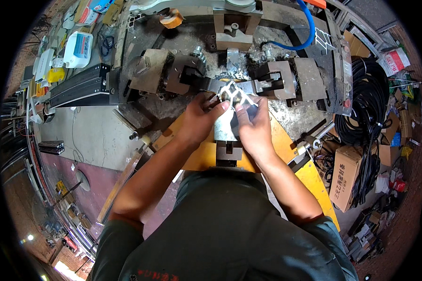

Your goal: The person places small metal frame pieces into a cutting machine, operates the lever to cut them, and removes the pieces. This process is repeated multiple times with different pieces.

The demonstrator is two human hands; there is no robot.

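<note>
At the middle of the machine, both my hands grip a bright aluminium profile [233, 91] whose end shows an open, web-like cross-section. My left hand [199, 117] is closed on its left side, the thumb lying on the near edge. From the right, my right hand [255, 129] pinches it, thumb pointing away from me. Directly beyond the profile, dark metal jaws [214, 85] point inward from both sides; whether the profile touches them is hard to see. Beneath my hands runs a shiny metal plate [224, 130] toward me.
Steel blocks [148, 70] stand left and right on the machine bed. A blue hose [311, 28] curves at the far right. Black cable coils [361, 100] and a cardboard box [346, 175] lie right. On the left are dark profiles [79, 86] and a white jug [78, 50].
</note>
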